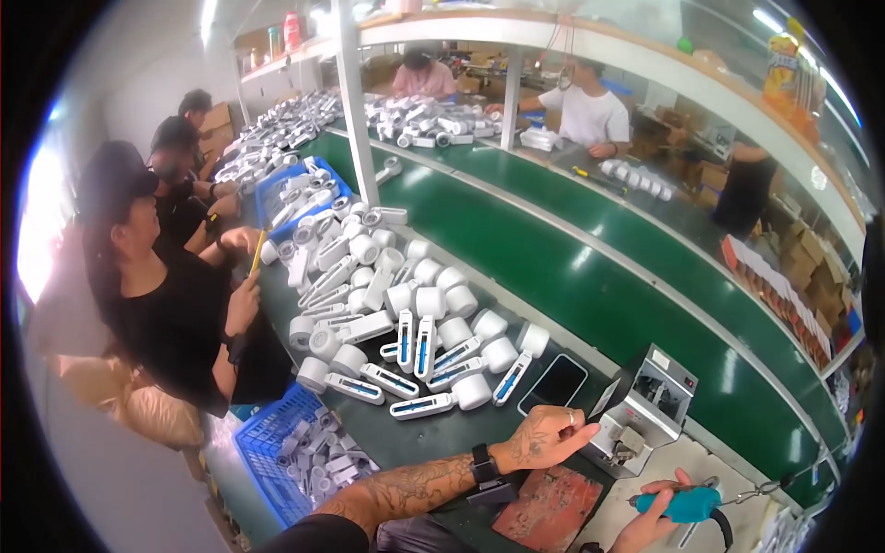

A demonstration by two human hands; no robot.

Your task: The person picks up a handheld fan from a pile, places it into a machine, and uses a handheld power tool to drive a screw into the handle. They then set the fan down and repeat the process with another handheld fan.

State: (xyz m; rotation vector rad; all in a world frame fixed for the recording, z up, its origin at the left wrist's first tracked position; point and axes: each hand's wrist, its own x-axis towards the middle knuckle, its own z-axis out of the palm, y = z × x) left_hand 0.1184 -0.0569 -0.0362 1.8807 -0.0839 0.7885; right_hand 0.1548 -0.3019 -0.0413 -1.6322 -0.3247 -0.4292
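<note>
While my right grip [647, 527] is wrapped round the teal driver [693, 505], out on the near right of the small metal machine [645, 410], its nose points left, and I'd say control of that nose matters most now. Over to my left grip [542, 437]: fingers bent, tips right up at the machine's near-left side, and whether anything is pinched between them I cannot tell. Good work here, I judge, means small finger movements, knuckles off the metal, and the nose kept away from my own fingertips. Watch the cable [767, 487], trailing off to the machine's right; a loose wrist should stop it tugging the driver askew. Left of the machine, the phone [553, 384] lies close on the counter [429, 441], so a low elbow could nudge it. Farther left sit the white handles [429, 346], heaped; the red plate [550, 510] lies on the machine's near side, where my forearm should travel lightly.
</note>
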